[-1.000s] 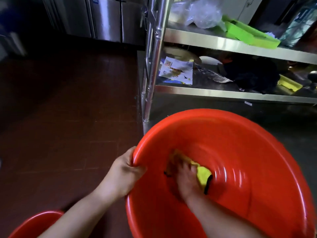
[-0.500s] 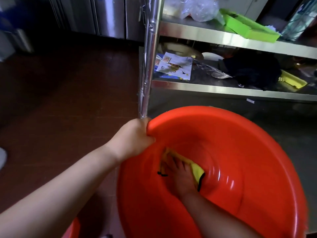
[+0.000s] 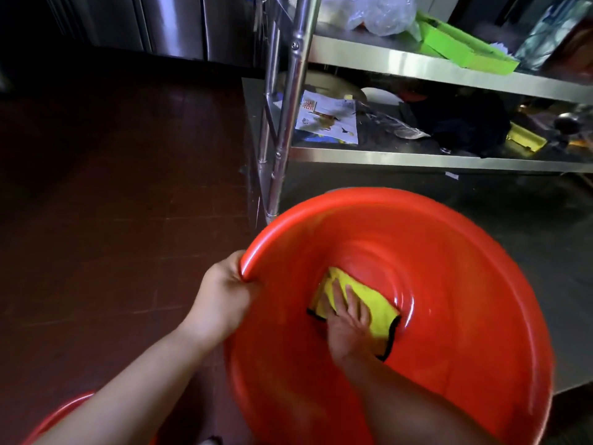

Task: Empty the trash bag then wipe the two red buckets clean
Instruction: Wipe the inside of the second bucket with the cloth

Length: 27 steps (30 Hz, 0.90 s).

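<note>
Head view, lower right: left hand (image 3: 221,300) clamped on bucket (image 3: 449,268) rim; right hand (image 3: 348,319) fingers spread flat, pressing yellow cloth (image 3: 378,300) inside.

No text, brand, number or sign is showing legibly. A printed sheet (image 3: 329,118) is lying on the lower shelf (image 3: 417,155), well beyond the left hand (image 3: 224,297) and up from it; its red dotted patch and coloured marks are appearing too small and blurred to read. A small white tag (image 3: 452,175) is hanging just under the shelf edge, beyond the right hand (image 3: 348,319), its face showing nothing readable.
</note>
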Tool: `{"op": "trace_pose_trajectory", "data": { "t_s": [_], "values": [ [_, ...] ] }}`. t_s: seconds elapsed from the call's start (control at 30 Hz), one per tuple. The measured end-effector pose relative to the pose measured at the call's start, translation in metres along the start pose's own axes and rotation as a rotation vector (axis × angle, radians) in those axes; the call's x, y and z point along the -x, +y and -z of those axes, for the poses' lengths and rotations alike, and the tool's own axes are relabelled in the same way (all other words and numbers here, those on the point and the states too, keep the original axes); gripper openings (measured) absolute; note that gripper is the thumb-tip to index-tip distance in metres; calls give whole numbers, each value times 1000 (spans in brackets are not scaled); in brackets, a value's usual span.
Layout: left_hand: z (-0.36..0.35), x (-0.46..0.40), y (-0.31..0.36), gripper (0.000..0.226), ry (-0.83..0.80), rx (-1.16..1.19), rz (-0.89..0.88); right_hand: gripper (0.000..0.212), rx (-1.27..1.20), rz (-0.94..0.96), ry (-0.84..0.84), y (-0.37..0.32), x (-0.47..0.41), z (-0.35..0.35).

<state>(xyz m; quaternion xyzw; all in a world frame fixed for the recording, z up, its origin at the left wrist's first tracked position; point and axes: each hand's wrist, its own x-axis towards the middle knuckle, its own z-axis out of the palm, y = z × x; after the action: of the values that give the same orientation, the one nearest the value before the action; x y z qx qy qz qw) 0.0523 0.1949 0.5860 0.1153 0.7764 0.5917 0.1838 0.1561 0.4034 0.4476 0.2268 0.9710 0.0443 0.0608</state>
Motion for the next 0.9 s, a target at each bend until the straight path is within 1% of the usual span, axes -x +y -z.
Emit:
{"op": "trace_pose_trajectory", "data": {
  "t_s": [0.03,0.1,0.17,0.2,0.23,0.3,0.33,0.43,0.5,0.57,0.63,0.7,0.8,0.9],
  "values": [
    [2,0,-3,32,-1,1,-4,57,-7,19,2,-5,4,-1],
    [6,-2,-6,31,-4,1,-12,50,42,153,-66,-5,3,-8],
    [9,-5,-8,30,-8,5,-12,55,98,223,-188,2,0,-9],
    [11,-6,-9,30,-15,7,-12,59,125,219,-177,7,-2,-5],
    [13,-6,-10,29,-23,6,-10,61,134,190,-132,9,-4,0],
    [17,-7,-14,27,-31,9,-2,57,93,63,-23,13,-5,12],
    [18,-8,-16,27,-26,13,5,57,93,-9,3,18,-8,16],
    [19,-8,-23,28,-7,39,42,65,136,-185,42,32,-15,21],
    [16,-6,-26,27,-6,63,41,64,140,-261,78,30,-15,22],
    [13,-3,-27,29,-10,59,5,60,99,-326,94,23,-12,20],
    [11,-2,-26,32,-10,63,-11,57,62,-337,52,12,-9,15],
    [10,-5,-25,34,1,80,4,56,78,-274,-27,-3,-5,9],
    [12,-9,-26,33,26,92,46,59,92,-190,-120,-18,-1,0],
    [14,-12,-26,31,20,72,56,61,112,-155,-151,-16,-2,1]
  ]
}}
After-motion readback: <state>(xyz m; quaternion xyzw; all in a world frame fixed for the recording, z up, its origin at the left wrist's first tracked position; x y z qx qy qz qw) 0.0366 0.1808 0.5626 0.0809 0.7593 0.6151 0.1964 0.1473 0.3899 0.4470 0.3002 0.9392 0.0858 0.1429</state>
